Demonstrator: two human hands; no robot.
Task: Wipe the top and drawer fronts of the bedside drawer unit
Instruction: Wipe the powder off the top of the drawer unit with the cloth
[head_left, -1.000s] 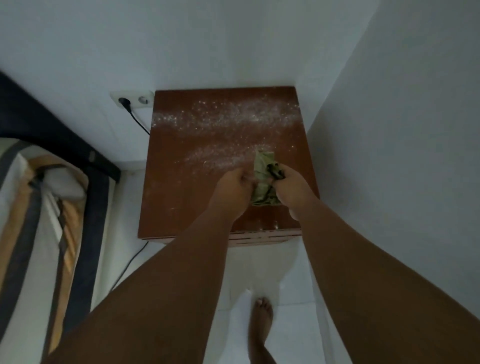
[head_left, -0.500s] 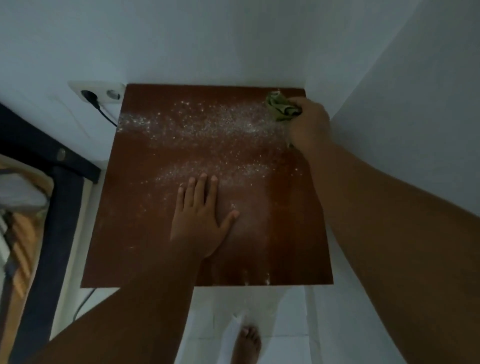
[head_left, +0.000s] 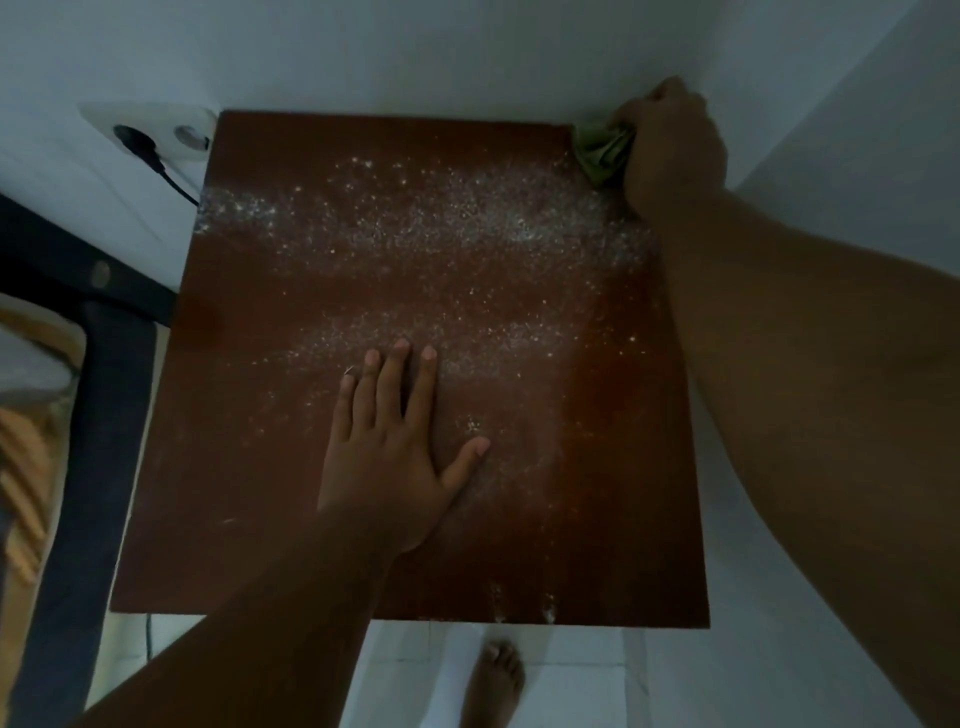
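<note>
The bedside drawer unit's reddish-brown top (head_left: 249, 405) fills the middle of the view, seen from above. White powder (head_left: 415, 223) is scattered across its far half and middle. My right hand (head_left: 670, 150) is at the far right corner, closed around a crumpled green cloth (head_left: 602, 150) pressed on the surface. My left hand (head_left: 395, 447) lies flat on the top near the middle, fingers spread, holding nothing. The drawer fronts are hidden below the top.
White walls stand right behind and to the right of the unit. A wall socket (head_left: 156, 135) with a black plug and cable sits at the far left. A dark bed frame (head_left: 88, 405) with striped bedding is on the left. My bare foot (head_left: 493, 680) rests on the white floor.
Both hands held the cloth together near the front. The left hand then went flat on the top; the right hand carried the cloth to the far right corner, now further in.
</note>
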